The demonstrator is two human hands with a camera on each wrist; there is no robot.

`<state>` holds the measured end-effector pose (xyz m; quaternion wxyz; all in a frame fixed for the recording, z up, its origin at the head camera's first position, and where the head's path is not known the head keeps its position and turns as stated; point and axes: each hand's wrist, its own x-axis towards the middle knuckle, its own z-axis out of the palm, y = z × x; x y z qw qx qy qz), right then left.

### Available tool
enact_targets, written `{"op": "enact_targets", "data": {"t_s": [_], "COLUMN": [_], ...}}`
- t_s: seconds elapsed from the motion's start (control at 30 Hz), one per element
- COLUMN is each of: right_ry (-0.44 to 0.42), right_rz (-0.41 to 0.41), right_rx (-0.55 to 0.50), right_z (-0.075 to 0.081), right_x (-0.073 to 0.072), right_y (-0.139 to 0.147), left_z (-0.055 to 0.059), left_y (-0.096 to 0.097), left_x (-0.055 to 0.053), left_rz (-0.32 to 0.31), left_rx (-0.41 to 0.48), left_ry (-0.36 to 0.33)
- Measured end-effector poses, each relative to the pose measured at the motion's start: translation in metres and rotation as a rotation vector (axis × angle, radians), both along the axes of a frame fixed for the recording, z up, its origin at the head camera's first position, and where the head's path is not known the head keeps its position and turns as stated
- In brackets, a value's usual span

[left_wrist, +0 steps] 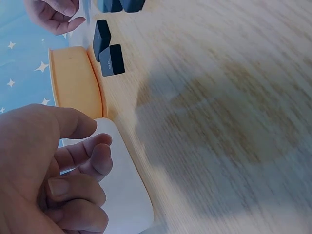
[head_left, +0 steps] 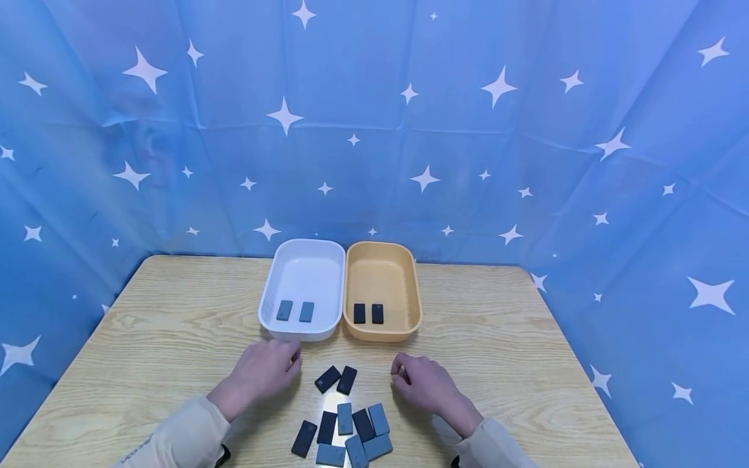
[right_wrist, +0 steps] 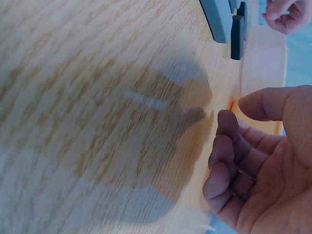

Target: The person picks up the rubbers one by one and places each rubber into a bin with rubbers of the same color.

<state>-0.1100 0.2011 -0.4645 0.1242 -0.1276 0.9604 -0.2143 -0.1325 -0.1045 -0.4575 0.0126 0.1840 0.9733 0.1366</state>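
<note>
My left hand (head_left: 266,369) hovers in front of the white tray, its fingers loosely curled and holding nothing. On the other side, my right hand (head_left: 430,385) hangs before the orange tray, also loosely curled around nothing. Between them lie two black blocks (head_left: 347,380), flat and rectangular. Nearer the body is a loose group of black blocks (head_left: 304,439) and blue-grey blocks (head_left: 344,419), some touching. Two blue-grey blocks (head_left: 307,312) lie inside the white tray (head_left: 272,286). The orange tray (head_left: 414,286) holds two black blocks (head_left: 359,313).
Side by side, the two trays stand near the far edge of the wooden table (head_left: 480,325). Behind and along both sides hangs a blue curtain (head_left: 363,78) with white stars.
</note>
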Motion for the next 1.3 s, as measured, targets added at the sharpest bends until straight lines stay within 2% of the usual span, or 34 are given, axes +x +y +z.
{"op": "enact_targets", "data": {"t_s": [0.37, 0.83, 1.1, 1.3], "right_ry": [0.001, 0.051, 0.102, 0.148], "right_rz": [0.011, 0.116, 0.16, 0.159], "right_rx": [0.006, 0.02, 0.089, 0.144], "right_z": [0.0, 0.002, 0.001, -0.004], "right_x": [-0.001, -0.009, -0.014, -0.015], "right_y": [-0.004, -0.037, -0.062, -0.074], "left_z": [-0.006, -0.009, -0.011, -0.011], "left_y": [-0.004, -0.005, -0.004, -0.004], "left_x": [0.002, 0.004, 0.004, 0.003], "left_rz": [-0.001, -0.007, -0.01, -0.006], "left_rx": [0.005, 0.004, -0.004, -0.005], "left_ry": [-0.016, -0.001, -0.001, -0.009]}}
